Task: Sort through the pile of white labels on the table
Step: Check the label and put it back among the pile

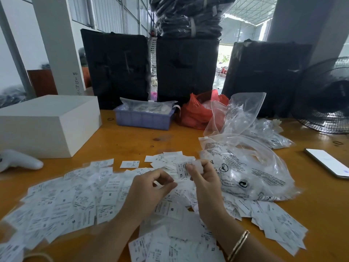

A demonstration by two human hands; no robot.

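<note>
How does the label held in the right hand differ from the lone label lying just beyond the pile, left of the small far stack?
The held label is lifted off the table, pinched in the right hand; the lone label lies flat on the table, touched by nothing. The held label stands upright with XL at its lower end; the lone one lies sideways. Both are small white printed labels.

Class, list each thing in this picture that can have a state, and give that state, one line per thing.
Right hand: fingers pinching a white XL label, lifted off the pile.
Left hand: fingers curled, holding nothing visible.
Pile of white labels: spread loose, unsorted.
Clear printed plastic bag: lying crumpled.
Purple plastic tray: filled.
Red plastic bag: open.
White smartphone: lying flat.
</note>
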